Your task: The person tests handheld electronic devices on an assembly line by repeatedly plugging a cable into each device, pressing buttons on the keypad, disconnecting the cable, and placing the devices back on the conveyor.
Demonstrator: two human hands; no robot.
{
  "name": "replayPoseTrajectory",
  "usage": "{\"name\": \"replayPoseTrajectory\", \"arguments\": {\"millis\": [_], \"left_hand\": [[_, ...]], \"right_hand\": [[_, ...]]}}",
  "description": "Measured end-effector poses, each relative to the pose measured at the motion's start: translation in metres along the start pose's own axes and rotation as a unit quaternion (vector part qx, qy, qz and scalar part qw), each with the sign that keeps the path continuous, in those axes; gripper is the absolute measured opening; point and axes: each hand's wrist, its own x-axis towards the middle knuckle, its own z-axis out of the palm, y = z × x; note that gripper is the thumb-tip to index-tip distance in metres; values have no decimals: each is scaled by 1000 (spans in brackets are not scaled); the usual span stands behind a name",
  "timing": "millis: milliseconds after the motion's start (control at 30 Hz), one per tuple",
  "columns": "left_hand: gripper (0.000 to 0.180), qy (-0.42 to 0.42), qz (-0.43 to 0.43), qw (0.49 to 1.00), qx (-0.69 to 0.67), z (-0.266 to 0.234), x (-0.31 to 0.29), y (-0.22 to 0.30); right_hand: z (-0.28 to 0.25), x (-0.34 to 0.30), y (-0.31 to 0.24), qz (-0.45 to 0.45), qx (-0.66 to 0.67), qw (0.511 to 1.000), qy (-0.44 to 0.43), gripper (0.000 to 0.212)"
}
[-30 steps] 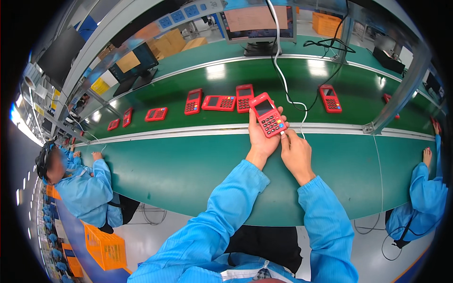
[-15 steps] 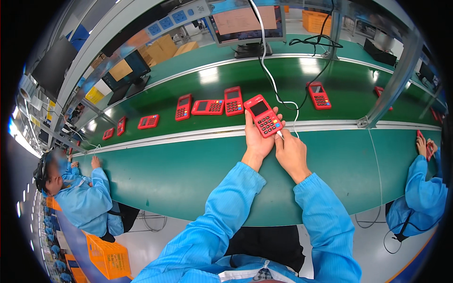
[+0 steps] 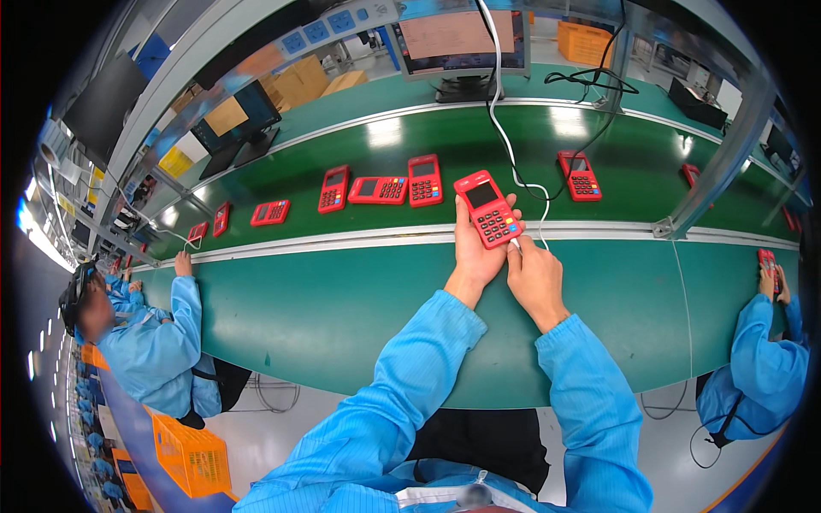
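Note:
A red handheld card terminal (image 3: pixel 487 209) with a dark screen and black keypad rests in my left hand (image 3: pixel 475 256), fingers wrapped round its sides. Its screen faces up toward me. At the terminal's lower end, my right hand (image 3: pixel 536 280) pinches the plug of a white cable (image 3: pixel 542 224). The plug's tip meets the terminal's bottom edge; whether it sits inside the port I cannot tell. From there the cable runs up past the monitor.
Several red terminals (image 3: pixel 424 181) lie along the dark green belt (image 3: pixel 299 162) beyond the metal rail (image 3: pixel 359 244); another terminal (image 3: pixel 581 176) lies right. A monitor (image 3: pixel 462 47) stands behind. Co-workers in blue sit left (image 3: pixel 154 342) and right (image 3: pixel 753 368). A metal post (image 3: pixel 718 162) rises at right.
The held terminal and both my hands sit slightly further right and lower in view, and the whole view has shifted a little. The right co-worker's terminal is now turned face-on.

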Motion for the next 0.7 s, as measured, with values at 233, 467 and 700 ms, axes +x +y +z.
{"name": "replayPoseTrajectory", "arguments": {"millis": [233, 467, 700], "left_hand": [[75, -20, -7, 1000, 8, 13, -6, -6], [74, -33, 41, 977, 207, 10, -5, -11], [76, -61, 47, 962, 262, 16, -10, -17]], "right_hand": [[-1, -1, 3, 2, 14, 999, 31, 21], [6, -3, 5, 24, 52, 997, 57, 19], [9, -1, 7, 34, 100, 988, 112, 20]]}}
